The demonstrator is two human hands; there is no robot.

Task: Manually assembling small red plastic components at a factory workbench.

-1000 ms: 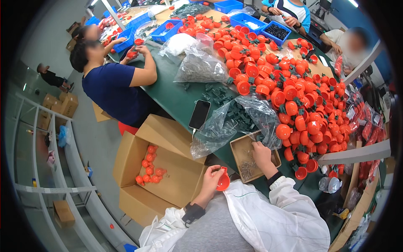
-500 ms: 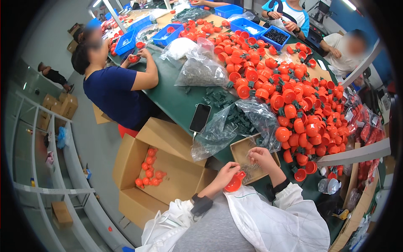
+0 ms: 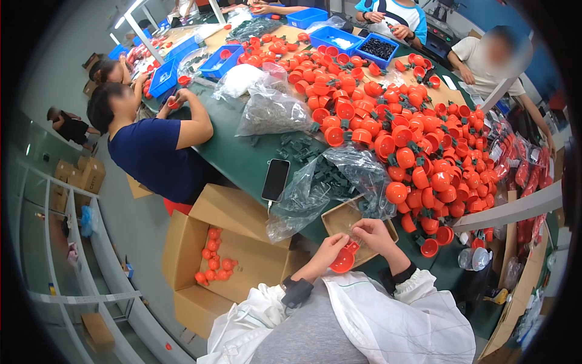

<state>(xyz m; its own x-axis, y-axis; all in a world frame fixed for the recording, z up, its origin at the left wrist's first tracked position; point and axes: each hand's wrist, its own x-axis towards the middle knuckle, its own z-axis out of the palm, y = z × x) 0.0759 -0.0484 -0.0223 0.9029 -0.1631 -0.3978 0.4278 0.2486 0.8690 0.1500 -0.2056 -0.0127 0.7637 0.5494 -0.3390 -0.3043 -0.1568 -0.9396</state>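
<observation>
My left hand [image 3: 326,255] is closed on a small orange-red plastic cup [image 3: 343,262]. The cup's mouth faces up, and its flat tab points away from me. My right hand [image 3: 374,235] pinches its thumb and fingertips together just beyond the tab, close to the left fingertips. Whatever lies in that pinch is too small to make out. Both hands are over the near edge of a shallow cardboard tray [image 3: 337,215]. Just past the tray, a clear plastic bag [image 3: 357,167] lies open with dark green clip-like parts [image 3: 330,180] spilling from it.
A large heap of red cups [image 3: 418,145] with dark green fittings covers the table's right. An open carton [image 3: 248,267] holding several red cups stands at my left. A phone [image 3: 276,180] on a cable lies near the table edge. Co-workers sit around the table, one in a blue shirt [image 3: 148,148].
My right hand has come down and left to the cup's tab, meeting my left fingertips. The cup has turned so its mouth shows more. The whole view has shifted slightly.
</observation>
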